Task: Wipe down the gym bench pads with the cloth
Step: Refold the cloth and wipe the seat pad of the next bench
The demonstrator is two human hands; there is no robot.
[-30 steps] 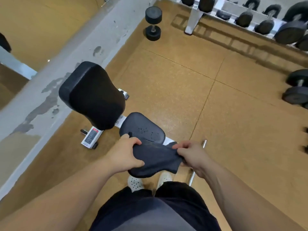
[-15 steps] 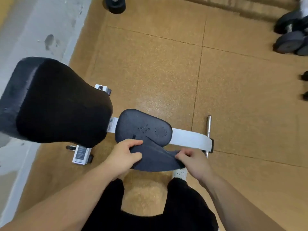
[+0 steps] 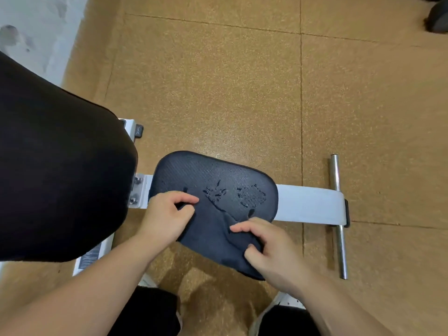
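Observation:
A dark blue cloth (image 3: 213,236) lies spread over the near half of the small dark seat pad (image 3: 194,170), which carries water droplets on its far right part. My left hand (image 3: 167,214) pinches the cloth's left edge between thumb and fingers. My right hand (image 3: 269,248) grips the cloth's bunched right side at the pad's near right corner. The large black back pad (image 3: 58,166) rises at the left, close to my head and partly out of frame.
The bench's white frame (image 3: 310,207) runs right from the seat to a chrome crossbar (image 3: 338,214). Brown speckled floor tiles lie all around. A grey-white wall base (image 3: 36,32) runs along the upper left. A dark dumbbell (image 3: 438,18) sits at the top right. My shoes and dark shorts are below.
My view has tilted down and come closer to the bench. The cloth, stretched in the air between both hands, now rests flat on the seat pad, still held by both hands.

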